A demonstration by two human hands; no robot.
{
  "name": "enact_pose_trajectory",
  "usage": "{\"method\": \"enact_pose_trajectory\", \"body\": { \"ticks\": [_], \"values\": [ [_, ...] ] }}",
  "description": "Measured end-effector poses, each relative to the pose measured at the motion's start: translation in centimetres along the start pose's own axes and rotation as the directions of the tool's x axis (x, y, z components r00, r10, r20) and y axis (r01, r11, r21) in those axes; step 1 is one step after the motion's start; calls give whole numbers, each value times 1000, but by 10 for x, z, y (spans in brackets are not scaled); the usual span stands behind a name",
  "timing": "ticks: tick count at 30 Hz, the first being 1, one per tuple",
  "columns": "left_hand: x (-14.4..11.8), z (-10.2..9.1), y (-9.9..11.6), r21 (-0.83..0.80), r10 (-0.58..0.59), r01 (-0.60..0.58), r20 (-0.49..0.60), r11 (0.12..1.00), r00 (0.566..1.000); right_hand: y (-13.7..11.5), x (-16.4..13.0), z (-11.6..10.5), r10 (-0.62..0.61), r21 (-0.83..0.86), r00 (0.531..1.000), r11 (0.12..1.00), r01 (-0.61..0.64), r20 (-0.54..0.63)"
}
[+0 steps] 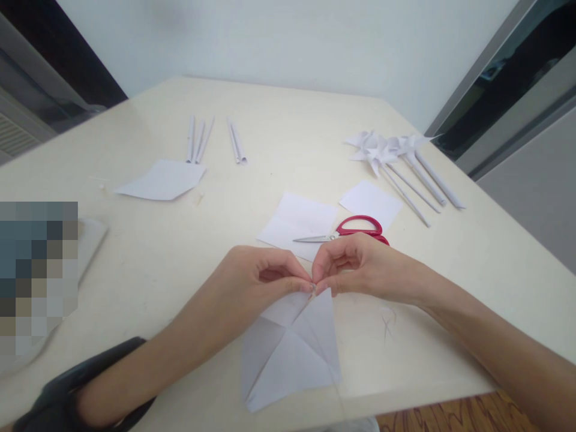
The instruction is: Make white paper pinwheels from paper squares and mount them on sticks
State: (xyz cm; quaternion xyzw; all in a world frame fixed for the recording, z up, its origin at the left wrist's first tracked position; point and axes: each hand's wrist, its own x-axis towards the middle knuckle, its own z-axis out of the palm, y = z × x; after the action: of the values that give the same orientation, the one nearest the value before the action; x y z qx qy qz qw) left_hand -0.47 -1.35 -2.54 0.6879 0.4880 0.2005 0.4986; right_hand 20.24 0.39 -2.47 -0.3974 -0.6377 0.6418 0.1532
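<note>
My left hand (265,279) is closed in a pinch at the top corner of a white paper square (297,360), which has slits running from its corners towards the middle. Opposite it, fingertip to fingertip, my right hand (355,267) is also pinched closed beside the paper's corner tip. Something tiny and pale lies between the fingertips, too small to make out. A thin pale strand runs down over the paper's right side. Just beyond my right hand, scissors (333,237) with red handles rest on a white paper sheet (297,216), blades pointing left.
Paper pinwheels (378,150) with rolled stems lie at the back right, near another small paper sheet (371,201). Rolled paper tubes (198,141) and a curled sheet (164,180) are at the back left. Loose threads (387,324) lie right of my hands. A pixelated patch covers the left edge.
</note>
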Motion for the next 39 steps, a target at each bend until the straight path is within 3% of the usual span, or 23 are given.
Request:
{"method": "enact_pose_trajectory", "body": {
  "ticks": [10,18,26,31,39],
  "values": [
    [6,-2,0,49,38,-40,35,998,999,4,2,3,25,-87,999,996,-28,-26],
    [5,-2,15,26,-23,21,79,999,997,2,1,2,30,-92,998,995,-35,-54],
    [4,-1,6,-43,-4,6,39,999,999,2,2,1,12,-103,998,994,-19,-68],
    [3,-1,10,-112,-115,117,31,987,993,4,4,1,-5,-65,1000,998,4,-19],
    [3,-1,13,-130,-125,129,40,983,991,6,6,2,-8,-48,999,999,7,-32]
  ]
}}
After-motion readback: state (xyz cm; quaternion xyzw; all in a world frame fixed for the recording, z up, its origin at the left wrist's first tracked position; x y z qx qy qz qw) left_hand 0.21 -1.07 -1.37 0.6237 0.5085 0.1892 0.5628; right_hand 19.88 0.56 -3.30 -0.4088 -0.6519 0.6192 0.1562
